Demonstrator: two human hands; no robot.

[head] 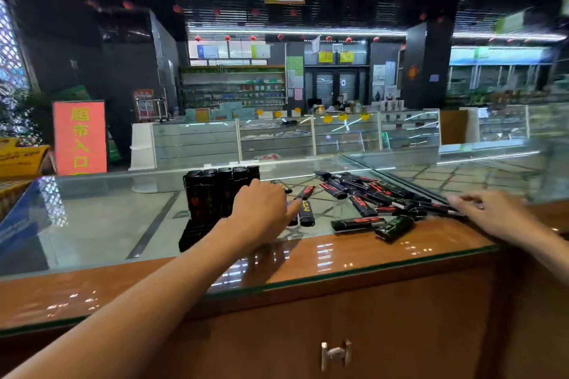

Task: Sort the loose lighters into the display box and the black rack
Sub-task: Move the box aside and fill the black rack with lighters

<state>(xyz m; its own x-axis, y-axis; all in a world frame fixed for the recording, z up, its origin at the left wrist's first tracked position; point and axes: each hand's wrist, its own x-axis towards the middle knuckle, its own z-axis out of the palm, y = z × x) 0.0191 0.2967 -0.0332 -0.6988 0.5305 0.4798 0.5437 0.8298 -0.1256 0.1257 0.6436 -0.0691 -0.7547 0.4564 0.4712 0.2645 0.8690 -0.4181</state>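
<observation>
A black rack [212,194] full of upright dark lighters stands on the glass counter [107,224]. My left hand [261,209] rests just right of it, fingers curled down toward a dark lighter with yellow print [307,212]; whether it grips anything is hidden. A pile of several loose black-and-red lighters [369,197] lies to the right, with one black-red lighter [357,222] and a green one [394,228] nearer me. My right hand [489,212] hovers at the pile's right edge, blurred, fingers spread and pointing left. No display box is recognisable.
The counter's wooden front edge [369,249] runs across below the glass. A blue box [21,218] sits at the far left. A glass pane edge [400,181] crosses diagonally behind the pile. Other shop counters [277,138] stand beyond.
</observation>
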